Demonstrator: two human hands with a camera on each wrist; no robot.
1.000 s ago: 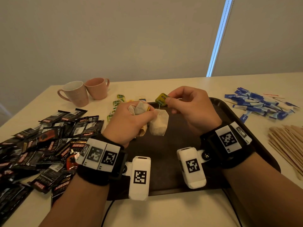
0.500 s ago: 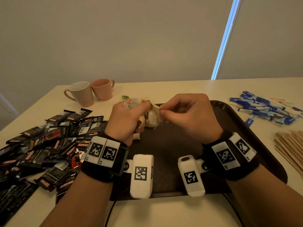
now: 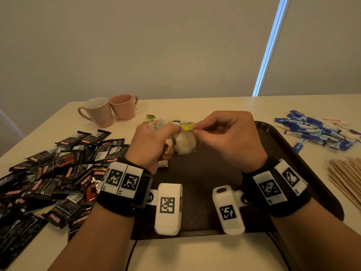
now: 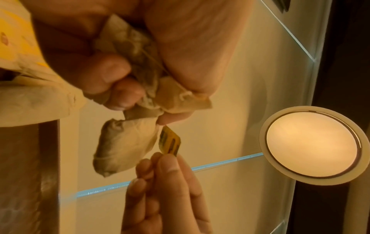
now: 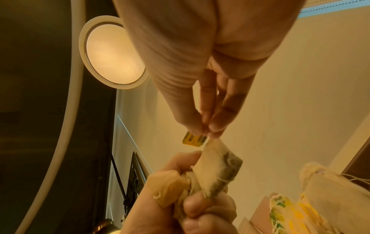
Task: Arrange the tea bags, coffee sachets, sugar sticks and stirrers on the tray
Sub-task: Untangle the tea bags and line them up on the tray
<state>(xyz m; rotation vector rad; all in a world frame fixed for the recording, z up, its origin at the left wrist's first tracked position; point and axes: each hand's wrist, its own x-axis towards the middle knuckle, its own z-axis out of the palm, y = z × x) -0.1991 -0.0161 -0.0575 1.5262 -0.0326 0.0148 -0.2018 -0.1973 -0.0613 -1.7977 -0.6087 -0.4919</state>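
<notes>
At the centre of the head view, above the far edge of the dark tray (image 3: 322,182), the left hand (image 3: 154,147) clutches a bunch of tea bags (image 3: 185,142) while the right hand (image 3: 226,137) pinches one yellow tag (image 3: 187,126) between thumb and fingertips. The step looks like untangling one bag; next, drawing it free by its string without tearing, then laying it on the tray. Coffee sachets (image 3: 58,173), sugar sticks (image 3: 316,130) and stirrers (image 3: 347,175) lie off-tray.
</notes>
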